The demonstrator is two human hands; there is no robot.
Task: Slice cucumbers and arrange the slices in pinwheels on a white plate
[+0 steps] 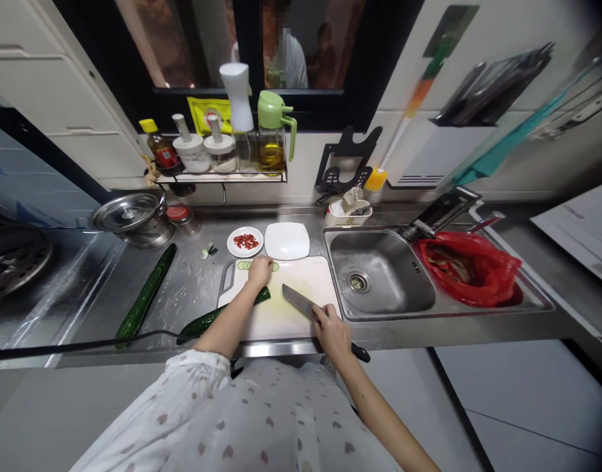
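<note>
My right hand (333, 331) is wrapped round the handle of a kitchen knife (300, 301), its blade pointing up and left over the white cutting board (301, 321). At the board's far edge, my left hand (261, 269) has its fingers curled down among a row of thin cucumber slices (244, 265). Slices show on both sides of it; what the fingers hold, if anything, is hidden. Under my left forearm lies a cut cucumber (205, 322), partly covered, with one end on the board. Behind the board are a plate of chopped red pieces (246, 252) and a square white plate (287, 252).
A whole cucumber (146, 295) lies on the counter to the left, near a lidded steel pot (134, 219) and a red-lidded jar (183, 221). On the right is the sink (384, 275), with a red plastic bag (478, 288) beside it. Above, a rack (222, 177) carries seasonings.
</note>
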